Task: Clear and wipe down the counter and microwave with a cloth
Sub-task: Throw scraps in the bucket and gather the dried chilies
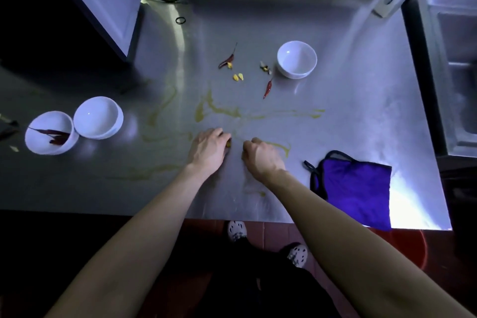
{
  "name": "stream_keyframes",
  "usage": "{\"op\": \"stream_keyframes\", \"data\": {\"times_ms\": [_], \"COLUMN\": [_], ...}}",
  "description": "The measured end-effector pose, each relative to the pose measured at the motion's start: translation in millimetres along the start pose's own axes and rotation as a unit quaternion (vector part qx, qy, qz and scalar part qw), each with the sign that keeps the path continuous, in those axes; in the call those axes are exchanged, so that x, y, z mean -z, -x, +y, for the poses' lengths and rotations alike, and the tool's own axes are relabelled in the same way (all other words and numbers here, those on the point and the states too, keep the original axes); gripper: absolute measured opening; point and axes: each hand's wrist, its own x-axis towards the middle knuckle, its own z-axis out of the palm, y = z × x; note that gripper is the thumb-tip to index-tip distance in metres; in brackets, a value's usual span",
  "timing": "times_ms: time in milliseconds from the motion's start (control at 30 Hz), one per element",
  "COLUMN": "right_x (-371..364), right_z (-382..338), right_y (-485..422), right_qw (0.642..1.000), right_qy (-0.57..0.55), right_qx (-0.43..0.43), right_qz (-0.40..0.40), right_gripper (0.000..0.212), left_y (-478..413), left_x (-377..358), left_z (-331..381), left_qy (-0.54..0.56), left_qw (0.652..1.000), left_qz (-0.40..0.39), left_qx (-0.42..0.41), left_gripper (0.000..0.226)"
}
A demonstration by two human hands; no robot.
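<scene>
The steel counter carries yellowish smears across its middle. My left hand lies near the front centre, its fingertips curled on a small yellow-brown scrap. My right hand is beside it, fingers curled under; what they hold is hidden. A purple cloth lies at the front right edge, untouched. Red chillies and yellow bits lie scattered further back. The microwave stands at the back left.
A white bowl sits behind the scraps. Two more white bowls stand at the left, one holding chillies. A black hair band lies near the back. A sink borders the right side.
</scene>
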Motion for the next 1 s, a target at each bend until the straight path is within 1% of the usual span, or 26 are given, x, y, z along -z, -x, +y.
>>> {"op": "stream_keyframes", "data": {"times_ms": [133,267,333,367,400,433,467,500,533,567,600,633,667,700,733,800,867,900,933,1000], "right_x": [-3,-2,1,3,6,9,13,17,21,25,29,33,37,40,44,53,62,65,68,71], "right_z": [1,4,5,5,6,6,6,6,6,6,6,6,6,6,5,1,1,3,7,21], "right_y": [-2,1,3,5,7,9,11,13,15,17,18,20,20,19,17,13,7,4,2,-4], "right_qw": [1.000,1.000,0.999,0.997,0.996,0.993,0.990,0.987,0.984,0.982,0.981,0.980,0.978,0.976,0.974,0.975,0.976,0.976,0.975,0.974], "right_qy": [-0.006,-0.013,-0.028,-0.044,-0.065,-0.089,-0.113,-0.132,-0.146,-0.153,-0.157,-0.162,-0.171,-0.180,-0.189,-0.190,-0.182,-0.183,-0.187,-0.195], "right_qx": [-0.008,-0.023,-0.035,-0.040,-0.042,-0.041,-0.040,-0.039,-0.038,-0.034,-0.029,-0.023,-0.015,-0.005,0.006,0.036,0.065,0.071,0.072,0.049], "right_qz": [-0.006,0.005,0.026,0.039,0.052,0.063,0.074,0.084,0.093,0.101,0.109,0.116,0.122,0.125,0.124,0.114,0.096,0.093,0.095,0.106], "right_gripper": [0.015,0.015,0.016,0.016,0.016,0.015,0.015,0.014,0.013,0.013,0.013,0.012,0.012,0.011,0.012,0.016,0.021,0.021,0.019,0.012], "left_y": [-6,-10,-8,-7,-5,-4,-4,-5,-6,-6,-5,-4,-4,-6,-9,-19,-30,-34,-37,-41], "left_x": [-7,-10,-9,-8,-8,-8,-8,-8,-7,-5,-2,3,6,9,10,9,8,9,9,13], "left_z": [-10,-17,-17,-16,-14,-11,-6,-1,3,9,14,20,25,31,36,44,51,53,54,54], "left_qy": [0.000,0.006,0.057,0.110,0.177,0.250,0.335,0.439,0.554,0.662,0.743,0.791,0.816,0.827,0.830,0.834,0.833,0.824,0.806,0.772], "left_qw": [1.000,0.999,0.997,0.993,0.984,0.965,0.931,0.874,0.791,0.692,0.596,0.525,0.482,0.456,0.443,0.422,0.403,0.406,0.423,0.462], "left_qz": [0.005,0.009,0.021,0.026,0.023,0.015,0.003,-0.006,-0.010,-0.015,-0.022,-0.028,-0.033,-0.039,-0.044,-0.055,-0.051,-0.043,-0.035,-0.025], "left_qx": [-0.025,-0.050,-0.052,-0.031,0.015,0.076,0.145,0.211,0.259,0.286,0.302,0.311,0.318,0.325,0.335,0.351,0.375,0.392,0.412,0.436], "left_gripper": [0.028,0.026,0.021,0.019,0.020,0.021,0.022,0.022,0.020,0.019,0.019,0.020,0.018,0.016,0.019,0.029,0.024,0.019,0.019,0.029]}}
